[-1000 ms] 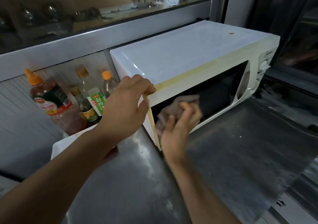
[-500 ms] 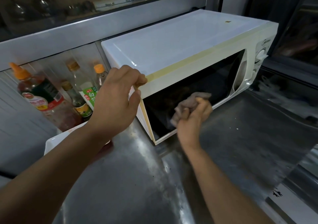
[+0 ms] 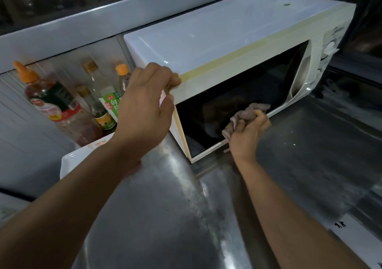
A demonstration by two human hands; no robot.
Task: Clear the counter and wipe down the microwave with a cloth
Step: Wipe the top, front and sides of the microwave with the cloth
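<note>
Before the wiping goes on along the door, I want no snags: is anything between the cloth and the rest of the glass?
Nothing visible: the right hand holds the cloth directly against the microwave door.

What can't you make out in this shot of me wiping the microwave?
- Left hand, head view: fingertips curl over the microwave corner, so that corner is hidden.
- Cloth: the right hand bunches it, hiding its full shape.
- Bottles: the left arm hides their bases.
- Control panel: markings too small and dim.
- White tray: the left forearm hides most of it.
</note>
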